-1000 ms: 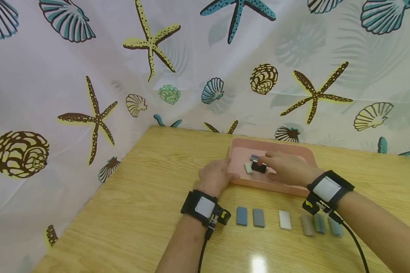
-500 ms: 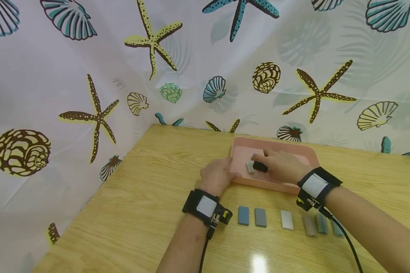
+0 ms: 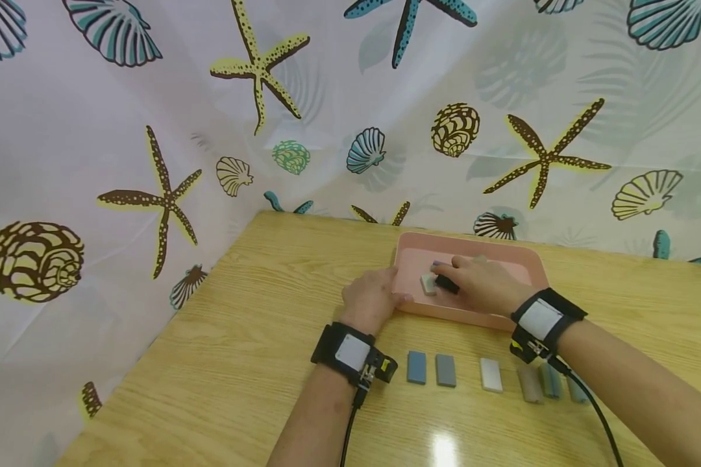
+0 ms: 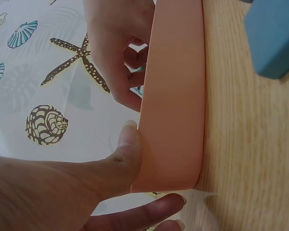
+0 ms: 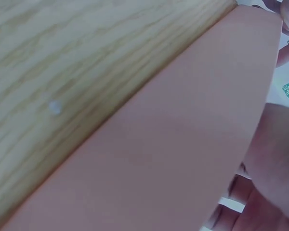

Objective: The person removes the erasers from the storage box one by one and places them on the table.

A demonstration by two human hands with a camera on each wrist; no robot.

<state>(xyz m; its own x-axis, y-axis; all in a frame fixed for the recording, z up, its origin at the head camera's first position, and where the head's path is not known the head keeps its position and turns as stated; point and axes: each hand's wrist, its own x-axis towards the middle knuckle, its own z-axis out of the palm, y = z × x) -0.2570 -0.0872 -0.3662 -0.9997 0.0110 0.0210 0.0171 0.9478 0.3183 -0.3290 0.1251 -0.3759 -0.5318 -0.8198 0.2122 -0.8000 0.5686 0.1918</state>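
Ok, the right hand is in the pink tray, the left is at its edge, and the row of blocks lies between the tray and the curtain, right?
Not quite: the row of blocks lies on the near side of the pink tray, away from the curtain, as the head view shows. The rest holds.
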